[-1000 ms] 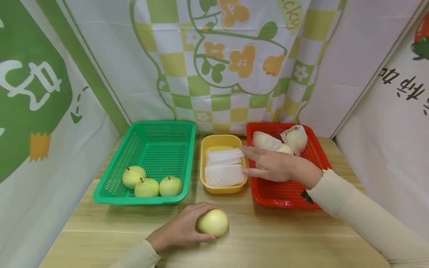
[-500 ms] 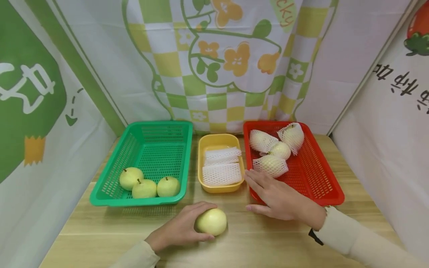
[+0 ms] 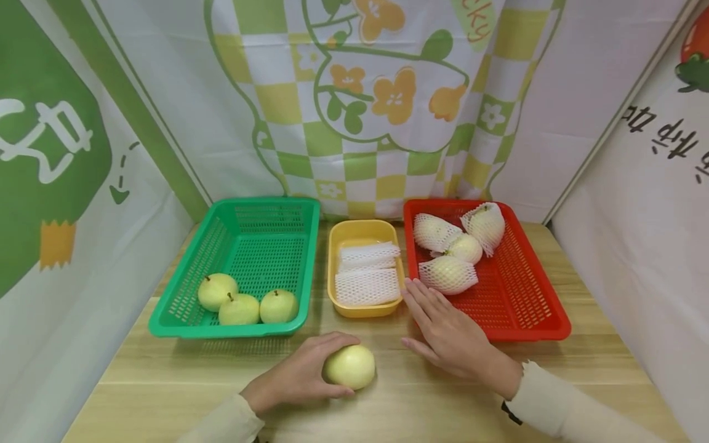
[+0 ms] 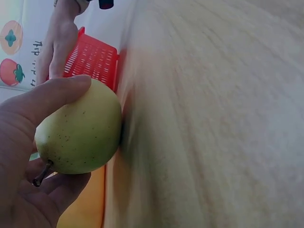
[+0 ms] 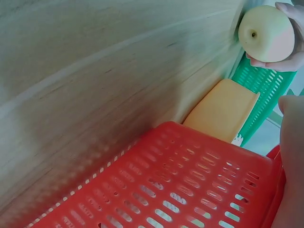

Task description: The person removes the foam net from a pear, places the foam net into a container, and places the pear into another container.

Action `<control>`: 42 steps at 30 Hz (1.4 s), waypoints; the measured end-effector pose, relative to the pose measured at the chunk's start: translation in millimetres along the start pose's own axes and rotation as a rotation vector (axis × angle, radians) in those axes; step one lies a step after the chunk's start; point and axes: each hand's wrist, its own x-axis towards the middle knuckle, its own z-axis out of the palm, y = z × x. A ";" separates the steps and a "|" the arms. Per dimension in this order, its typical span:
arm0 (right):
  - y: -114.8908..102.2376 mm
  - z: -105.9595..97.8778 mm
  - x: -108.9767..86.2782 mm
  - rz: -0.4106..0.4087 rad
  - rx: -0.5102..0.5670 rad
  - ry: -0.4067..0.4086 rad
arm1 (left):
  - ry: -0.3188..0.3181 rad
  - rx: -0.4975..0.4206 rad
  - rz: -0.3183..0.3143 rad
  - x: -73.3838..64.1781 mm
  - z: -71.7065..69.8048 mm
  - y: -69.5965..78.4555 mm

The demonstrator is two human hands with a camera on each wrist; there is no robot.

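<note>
My left hand (image 3: 299,373) grips a pale yellow-green pear (image 3: 350,367) low over the front of the table, thumb on the near side. In the left wrist view the pear (image 4: 83,130) shows its short dark stem toward the palm. My right hand (image 3: 456,338) has straight fingers and holds nothing; its fingertips are right at the front left corner of the red basket (image 3: 540,335). Between the baskets, a yellow tub (image 3: 365,312) holds white foam net sleeves (image 3: 368,287). Several pears in foam nets (image 3: 448,274) lie in the red basket's left and back part.
At the left stands a green basket (image 3: 266,258) with three bare pears (image 3: 239,309) at its front. A checked curtain (image 3: 382,166) hangs behind the containers, and white printed sheets (image 3: 637,227) close off both sides. The wooden table (image 3: 399,412) runs in front of the containers.
My right hand has come back from over the red basket's left edge, beside the tub, to its front left corner, uncovering the netted pears. The left hand and its pear have stayed in place.
</note>
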 end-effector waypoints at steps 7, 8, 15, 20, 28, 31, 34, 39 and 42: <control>-0.1 2.1 0.1 0.001 -0.015 0.027 | -0.058 0.069 0.050 1.3 -25.7 25.7; -0.3 2.1 0.2 0.000 -0.017 0.027 | -0.068 0.079 0.054 1.0 -33.4 31.1; -2.3 2.8 0.1 0.017 -0.010 -0.004 | -0.088 0.242 0.054 -0.4 -107.9 56.7; -3.0 1.9 0.5 0.034 -0.004 -0.011 | -0.093 0.364 -0.004 9.2 -164.8 54.8; -2.2 1.7 0.0 0.022 -0.013 0.014 | -0.159 0.442 -0.183 27.5 -218.6 6.4; -1.6 2.9 -0.4 0.018 -0.017 0.028 | -0.204 0.440 -0.236 31.3 -225.4 -17.7; -1.4 3.2 -0.8 0.017 -0.022 0.027 | -0.262 0.423 -0.293 33.3 -226.3 -39.1; -1.6 1.9 -0.3 0.016 -0.026 0.013 | -0.373 0.409 -0.397 38.9 -222.9 -57.8; -2.3 1.1 0.2 0.016 -0.024 0.010 | -0.432 0.427 -0.439 42.7 -218.6 -64.9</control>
